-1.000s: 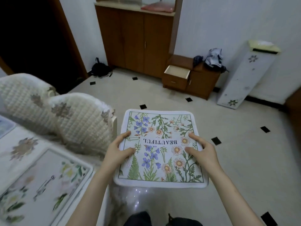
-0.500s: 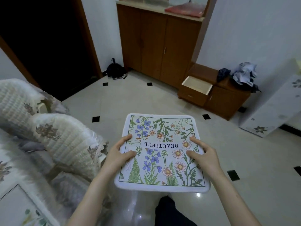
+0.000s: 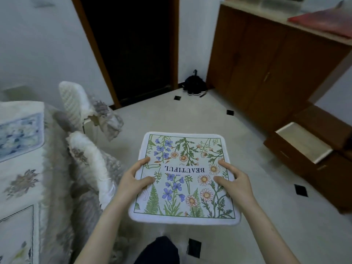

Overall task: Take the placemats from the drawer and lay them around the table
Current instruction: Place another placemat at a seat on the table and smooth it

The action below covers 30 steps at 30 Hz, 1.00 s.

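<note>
I hold a square floral placemat [image 3: 183, 176] flat in front of me above the floor; its word "BEAUTIFUL" reads upside down. My left hand [image 3: 133, 181] grips its left edge, thumb on top. My right hand [image 3: 235, 182] grips its right edge the same way. The table [image 3: 22, 168] with a pale flowered cloth is at the left. On it lie a blue-patterned placemat [image 3: 19, 136] and the corner of another placemat [image 3: 17, 235] near the bottom left. The open drawer [image 3: 302, 141] of a low wooden cabinet is at the right.
Two chairs with white quilted covers [image 3: 89, 155] stand between me and the table. A tall wooden cupboard [image 3: 266, 61] fills the upper right, a dark doorway [image 3: 133, 44] the middle back, with a black bag [image 3: 194, 83] on the floor by it. Pale tiled floor lies ahead.
The view has swung left: the drawer and cupboard slid right, the doorway came to the centre, and the table came further into view at the left. Both hands keep the same grip on the placemat.
</note>
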### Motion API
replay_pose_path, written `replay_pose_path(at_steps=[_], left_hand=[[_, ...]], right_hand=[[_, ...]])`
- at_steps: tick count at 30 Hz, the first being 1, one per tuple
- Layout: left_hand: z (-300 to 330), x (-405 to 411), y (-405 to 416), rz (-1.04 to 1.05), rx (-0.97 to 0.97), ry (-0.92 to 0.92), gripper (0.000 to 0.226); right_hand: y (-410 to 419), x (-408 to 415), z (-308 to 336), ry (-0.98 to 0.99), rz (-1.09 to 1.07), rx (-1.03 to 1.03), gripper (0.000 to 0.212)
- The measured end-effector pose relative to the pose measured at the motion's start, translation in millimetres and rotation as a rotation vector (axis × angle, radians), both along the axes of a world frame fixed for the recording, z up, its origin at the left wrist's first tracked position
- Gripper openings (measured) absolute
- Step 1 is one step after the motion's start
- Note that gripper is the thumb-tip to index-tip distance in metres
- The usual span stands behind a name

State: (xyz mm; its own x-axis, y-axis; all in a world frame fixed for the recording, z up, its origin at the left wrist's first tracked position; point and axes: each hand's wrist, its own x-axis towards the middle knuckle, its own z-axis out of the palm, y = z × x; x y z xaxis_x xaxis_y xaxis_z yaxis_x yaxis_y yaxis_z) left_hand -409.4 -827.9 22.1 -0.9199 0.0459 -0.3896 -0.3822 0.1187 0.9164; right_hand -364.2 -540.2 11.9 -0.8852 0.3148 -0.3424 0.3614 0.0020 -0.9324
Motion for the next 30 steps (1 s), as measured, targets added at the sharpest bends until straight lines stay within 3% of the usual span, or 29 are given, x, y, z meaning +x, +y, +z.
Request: replay_pose_path(at_steps=[9, 21, 30], left_hand=[[-16.5, -155.0, -28.1, 0.186, 0.049, 0.017, 0.058], [-13.2, -363.8, -37.0, 0.249, 0.036, -0.003, 0.057], [-25.7, -532.4, -11.0, 0.394, 0.046, -0.012, 0.06]], right_hand=[[-26.0, -211.7, -12.2, 0.025, 0.179, 0.034, 0.051], [-33.6, -438.6, -2.4, 0.073, 0.273, 0.106, 0.047], [-16.1, -645.4, -18.3, 0.068, 0.376, 0.017, 0.051]])
